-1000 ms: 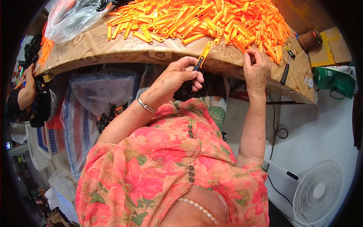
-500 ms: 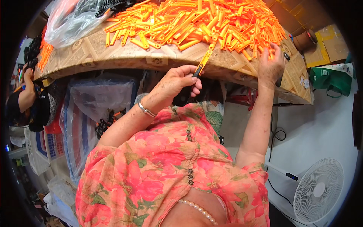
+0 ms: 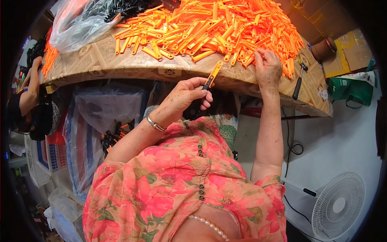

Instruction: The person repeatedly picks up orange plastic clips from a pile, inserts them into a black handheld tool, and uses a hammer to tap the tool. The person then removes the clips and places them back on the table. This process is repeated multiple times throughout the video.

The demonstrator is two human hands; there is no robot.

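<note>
My left hand [image 3: 189,96] is closed around the black end of an orange-and-black plastic piece [image 3: 214,74]. Its flat orange part, with a hole near the tip, points up and away from me toward the table edge. Over the near right side of a large heap of orange plastic strips [image 3: 238,30] is my right hand [image 3: 268,69], thumb and fingers curled together. What those fingers hold, if anything, is too small or hidden to tell. A small hammer [image 3: 298,82] with a black handle lies on the table to the right of that hand.
The heap covers the far part of the wood-patterned table [image 3: 133,64]. A clear plastic bag [image 3: 80,30] and black parts [image 3: 129,9] lie far left. A brown spool [image 3: 323,49], green bag [image 3: 352,89] and white fan [image 3: 338,205] stand right. Another person's arm [image 3: 30,90] shows at left.
My right hand has moved left along the heap's near edge, uncovering the hammer. The left hand, still gripping the orange-and-black piece, has barely moved.
</note>
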